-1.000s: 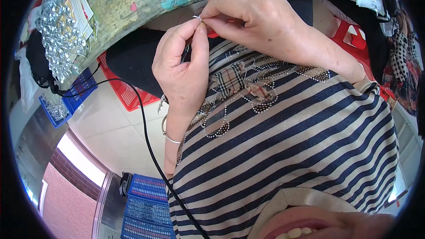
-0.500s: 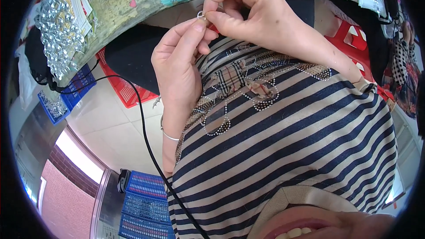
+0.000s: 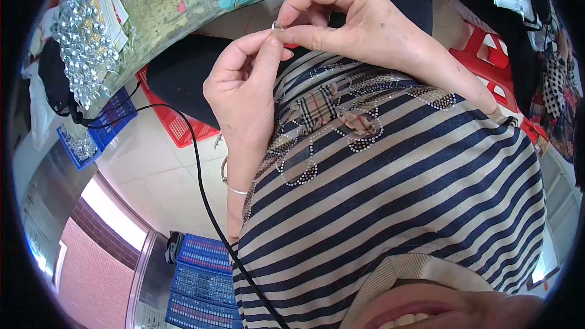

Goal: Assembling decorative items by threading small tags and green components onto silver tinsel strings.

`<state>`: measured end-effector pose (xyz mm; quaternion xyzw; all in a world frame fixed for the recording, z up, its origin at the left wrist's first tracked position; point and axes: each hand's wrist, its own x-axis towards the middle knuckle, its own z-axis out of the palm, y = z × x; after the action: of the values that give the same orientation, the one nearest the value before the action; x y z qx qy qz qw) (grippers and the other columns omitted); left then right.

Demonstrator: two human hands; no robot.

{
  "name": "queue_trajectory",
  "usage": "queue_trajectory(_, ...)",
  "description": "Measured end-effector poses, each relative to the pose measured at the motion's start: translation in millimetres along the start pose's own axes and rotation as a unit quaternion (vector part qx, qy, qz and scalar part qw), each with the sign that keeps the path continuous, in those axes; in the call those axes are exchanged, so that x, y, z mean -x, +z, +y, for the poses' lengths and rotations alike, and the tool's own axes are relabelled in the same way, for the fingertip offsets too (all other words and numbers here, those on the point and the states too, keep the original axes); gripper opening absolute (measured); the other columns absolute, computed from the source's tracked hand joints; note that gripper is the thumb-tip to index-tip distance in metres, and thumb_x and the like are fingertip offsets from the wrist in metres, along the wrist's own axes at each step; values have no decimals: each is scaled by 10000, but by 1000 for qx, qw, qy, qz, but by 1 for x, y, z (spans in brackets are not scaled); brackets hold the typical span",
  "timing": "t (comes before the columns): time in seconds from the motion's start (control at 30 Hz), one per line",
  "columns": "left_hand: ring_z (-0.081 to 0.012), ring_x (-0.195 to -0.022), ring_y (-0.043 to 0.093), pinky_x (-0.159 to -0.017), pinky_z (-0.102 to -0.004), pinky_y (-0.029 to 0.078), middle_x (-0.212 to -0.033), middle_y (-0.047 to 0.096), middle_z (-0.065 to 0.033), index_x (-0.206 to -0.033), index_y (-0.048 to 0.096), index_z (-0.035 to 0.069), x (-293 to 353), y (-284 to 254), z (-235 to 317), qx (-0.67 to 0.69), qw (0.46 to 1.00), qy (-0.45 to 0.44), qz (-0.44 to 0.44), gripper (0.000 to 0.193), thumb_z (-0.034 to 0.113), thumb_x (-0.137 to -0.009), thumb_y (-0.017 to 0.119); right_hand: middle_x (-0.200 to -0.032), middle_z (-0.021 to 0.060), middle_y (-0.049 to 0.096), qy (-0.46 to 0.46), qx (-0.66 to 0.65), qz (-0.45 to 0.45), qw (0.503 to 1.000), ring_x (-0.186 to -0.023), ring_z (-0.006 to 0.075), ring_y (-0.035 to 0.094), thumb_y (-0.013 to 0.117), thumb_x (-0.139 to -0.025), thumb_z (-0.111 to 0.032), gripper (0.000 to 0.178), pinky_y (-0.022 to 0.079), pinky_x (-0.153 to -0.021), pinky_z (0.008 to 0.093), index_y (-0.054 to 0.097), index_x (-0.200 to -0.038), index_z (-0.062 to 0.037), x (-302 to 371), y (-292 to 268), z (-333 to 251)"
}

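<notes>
A small silver ring-shaped piece (image 3: 275,25) is pinched where my two hands meet, just off the near edge of the worktable. My left hand (image 3: 247,94) grips it between thumb and forefinger, with the other fingers curled. From the right, the thumb and forefinger of my right hand (image 3: 350,21) close on the same piece. Fingertips cover most of it, so its exact kind is hard to make out. A thin bracelet circles my left wrist.
A worn, paint-flecked worktable (image 3: 164,18) curves across the top. Shiny silver pieces (image 3: 82,42) are heaped at its left, beside paper cards (image 3: 113,9). Red baskets, blue trays (image 3: 204,280) and a red stool (image 3: 484,55) stand lower. A black cable (image 3: 198,170) hangs at left.
Both hands stay together at nearly the same spot. The left hand has turned slightly and its fingers have bent more, while the right thumb has straightened along the piece.
</notes>
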<state>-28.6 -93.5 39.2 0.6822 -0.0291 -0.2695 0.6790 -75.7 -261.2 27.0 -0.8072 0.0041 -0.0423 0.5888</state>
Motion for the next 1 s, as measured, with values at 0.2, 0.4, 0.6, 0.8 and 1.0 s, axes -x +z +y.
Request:
queue_trajectory(0.2, -44, -675, 567, -608, -157, 436, -780, 650, -41, -951, 651, -15, 8, 1, -1, -5, 1000, -13, -14, 113, 32, -850, 638, -855, -13, 558, 65, -76, -26, 995, -790, 54, 561, 617, -875, -82, 54, 472, -728, 197, 613, -897, -32, 6, 1, 3)
queue_trajectory(0.4, -15, -557, 469, -499, -144, 357, -748, 643, -42, -954, 648, -8, 3, 1, -9, 83, 994, -69, -29, 132, 60, -841, 658, -878, -15, 575, 121, -145, -22, 982, -808, 56, 565, 589, -898, -96, 70, 480, -752, 204, 611, -907, -30, 8, 3, 7)
queue_trajectory(0.6, -5, -510, 395, -462, -152, 291, -682, 598, 25, -957, 684, 10, 1, 2, 2, 67, 991, -115, -31, 168, 107, -820, 698, -873, -31, 558, 88, -190, -32, 977, -834, 42, 533, 554, -930, -154, 110, 449, -787, 195, 590, -940, -51, 6, -4, -3)
queue_trajectory(0.8, -8, -607, 490, -529, -155, 373, -772, 653, 8, -951, 700, 12, -3, 4, 12, 6, 989, -130, -65, 152, 103, -831, 681, -861, -25, 548, 111, -296, -48, 947, -761, 41, 468, 516, -944, -187, 130, 389, -723, 181, 562, -908, -70, -1, -7, -1)
queue_trajectory(1.0, -73, -776, 600, -712, -208, 483, -855, 683, -50, -926, 689, -28, 1, -10, 11, 55, 982, -135, -124, 136, 77, -849, 648, -723, -21, 471, 151, -440, -92, 880, -600, 41, 389, 487, -948, -184, 86, 318, -544, 165, 494, -931, -100, -10, -14, -18)
